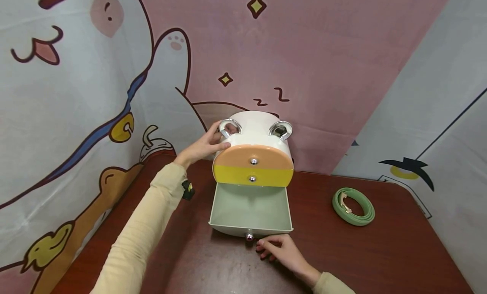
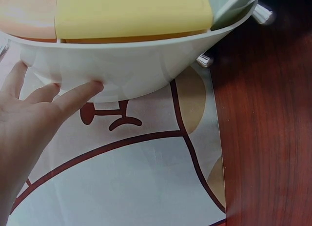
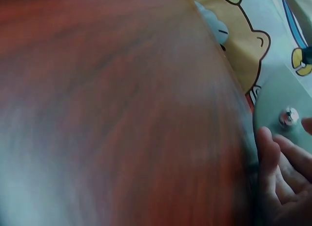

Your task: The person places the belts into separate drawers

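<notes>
A small white drawer box [image 1: 255, 129] with two silver rings on top stands on the table. Its orange drawer [image 1: 232, 155] and yellow drawer [image 1: 232, 175] are closed, while the green bottom drawer [image 1: 251, 205] is pulled out, its inside bare. My left hand [image 1: 207, 142] rests against the box's left side near the top; in the left wrist view, its fingers [image 2: 80, 94] touch the white wall. Just right of the green drawer's silver knob [image 1: 249, 236] is my right hand [image 1: 283, 251], fingers loosely bent and apart from the knob. The right wrist view is partly blurred.
A coiled green strap [image 1: 354, 206] with a metal clasp lies on the dark red wooden table [image 1: 323, 251], right of the box. Behind the table hangs a printed cartoon cloth [image 1: 304, 74].
</notes>
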